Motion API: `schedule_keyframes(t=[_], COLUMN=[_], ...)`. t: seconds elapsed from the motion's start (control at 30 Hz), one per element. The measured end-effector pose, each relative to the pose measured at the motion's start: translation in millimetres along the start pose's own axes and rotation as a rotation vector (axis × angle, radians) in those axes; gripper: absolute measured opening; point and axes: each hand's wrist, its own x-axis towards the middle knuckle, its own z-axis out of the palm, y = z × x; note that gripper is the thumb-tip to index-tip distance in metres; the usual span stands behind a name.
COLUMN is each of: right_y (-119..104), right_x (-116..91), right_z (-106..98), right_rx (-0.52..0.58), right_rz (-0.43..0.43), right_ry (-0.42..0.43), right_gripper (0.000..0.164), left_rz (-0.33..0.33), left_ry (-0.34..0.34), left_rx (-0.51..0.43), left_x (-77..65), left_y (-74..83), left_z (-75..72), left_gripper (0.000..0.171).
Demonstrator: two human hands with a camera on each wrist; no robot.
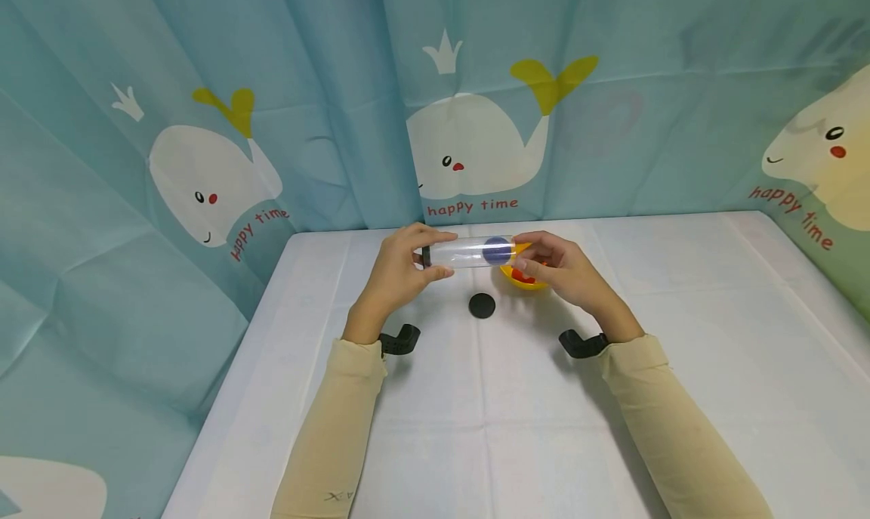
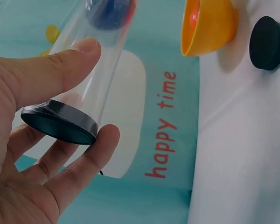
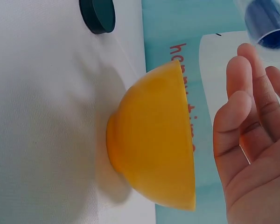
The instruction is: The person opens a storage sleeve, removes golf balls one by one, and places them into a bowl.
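Note:
A clear plastic tube (image 1: 464, 253) is held level above the table between both hands. My left hand (image 1: 399, 266) grips its left end, thumb on one side and fingers on the other, beside a black end cap (image 2: 60, 122). Inside, toward the right end, sits a dark blue ball (image 1: 497, 251). My right hand (image 1: 559, 268) has thumb and fingertips at that right end, the other fingers bent loosely in the right wrist view. Just behind and below the right hand stands a yellow bowl (image 3: 154, 140) with something red (image 1: 522, 276) inside.
A round black lid (image 1: 482, 305) lies on the white-covered table (image 1: 476, 428), nearer me than the bowl. Behind the table hangs a blue curtain (image 1: 340, 111) printed with white whales. Each wrist wears a black mount, such as the left mount (image 1: 401, 341).

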Motion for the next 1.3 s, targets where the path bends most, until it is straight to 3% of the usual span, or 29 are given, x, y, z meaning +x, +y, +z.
schedule_keyframes(t=[1.3], right_y=[4.9], right_x=[-0.7], right_z=[-4.4], right_rx=[-0.021], right_rz=[0.047], right_ry=[0.029], right_gripper=[0.043], left_rz=[0.019], left_ry=[0.020], left_rx=[-0.014], left_x=[0.4], left_y=[-3.8], left_z=[-0.2], left_gripper=[0.049])
